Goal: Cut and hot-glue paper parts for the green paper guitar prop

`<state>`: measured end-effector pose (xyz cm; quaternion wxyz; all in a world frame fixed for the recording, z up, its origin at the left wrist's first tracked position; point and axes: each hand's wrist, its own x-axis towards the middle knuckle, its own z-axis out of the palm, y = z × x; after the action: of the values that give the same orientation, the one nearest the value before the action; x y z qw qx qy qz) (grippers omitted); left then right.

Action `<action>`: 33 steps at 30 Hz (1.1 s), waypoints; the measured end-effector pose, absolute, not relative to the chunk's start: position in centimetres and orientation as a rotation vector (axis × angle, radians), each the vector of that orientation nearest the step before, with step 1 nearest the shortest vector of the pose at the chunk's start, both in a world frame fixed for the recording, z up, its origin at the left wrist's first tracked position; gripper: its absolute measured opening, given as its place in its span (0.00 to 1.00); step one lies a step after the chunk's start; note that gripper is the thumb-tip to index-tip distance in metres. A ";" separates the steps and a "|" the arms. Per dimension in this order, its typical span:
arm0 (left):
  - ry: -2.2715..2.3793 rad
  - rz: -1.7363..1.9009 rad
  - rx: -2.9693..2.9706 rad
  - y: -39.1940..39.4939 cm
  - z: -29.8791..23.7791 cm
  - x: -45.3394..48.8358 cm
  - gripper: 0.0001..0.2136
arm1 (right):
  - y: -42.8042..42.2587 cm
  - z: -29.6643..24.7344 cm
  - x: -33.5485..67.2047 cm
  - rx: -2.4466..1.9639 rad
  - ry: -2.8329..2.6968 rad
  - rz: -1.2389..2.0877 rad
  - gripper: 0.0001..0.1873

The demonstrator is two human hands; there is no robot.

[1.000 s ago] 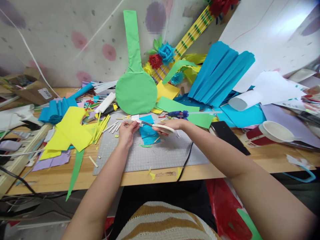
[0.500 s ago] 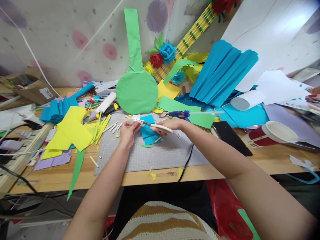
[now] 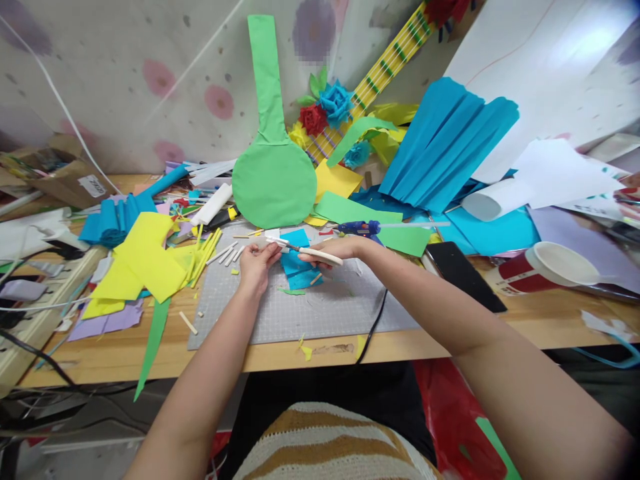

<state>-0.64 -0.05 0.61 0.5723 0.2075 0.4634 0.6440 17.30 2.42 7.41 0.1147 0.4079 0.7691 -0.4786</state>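
My left hand [image 3: 256,262] pinches a small white strip [image 3: 273,235] above the grey cutting mat [image 3: 300,310]. My right hand [image 3: 334,251] is closed round the cream handles of a pair of scissors [image 3: 313,253], whose blades point left and meet the strip by my left fingers. A blue paper piece [image 3: 296,263] lies on the mat under both hands. Just behind my right hand lies a blue glue gun [image 3: 361,229].
Yellow paper [image 3: 145,260], white sticks [image 3: 226,253], a green paddle shape [image 3: 274,177], pleated blue paper [image 3: 445,150], a black phone [image 3: 460,273] and a red paper cup [image 3: 543,267] crowd the wooden table [image 3: 540,320]. A black cable [image 3: 373,327] crosses the mat's near edge.
Both hands have stayed over the blue paper, shifting only slightly; the scissors remain against the white strip.
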 end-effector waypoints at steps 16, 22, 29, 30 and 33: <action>1.094 1.504 0.482 0.0 0.4 -0.7 0.21 | 3.1 5.5 18.0 1.215 2.320 -1.522 0.29; 1.092 1.502 0.470 0.0 0.5 -0.7 0.21 | 3.2 5.2 18.2 1.232 2.386 -1.485 0.29; 1.088 1.496 0.471 0.0 0.6 -0.7 0.20 | 2.8 6.0 18.4 1.240 2.490 -1.331 0.30; 1.085 1.496 0.475 0.0 0.6 -0.7 0.20 | 2.8 6.1 18.4 1.237 2.503 -1.305 0.31; 1.067 1.495 0.499 0.0 0.8 -0.6 0.21 | 2.9 5.8 18.6 1.266 2.523 -1.283 0.32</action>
<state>-0.63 -0.05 0.78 0.5802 0.2134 0.4566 0.6398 18.58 2.89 5.83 0.0202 0.4082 0.8135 -0.4138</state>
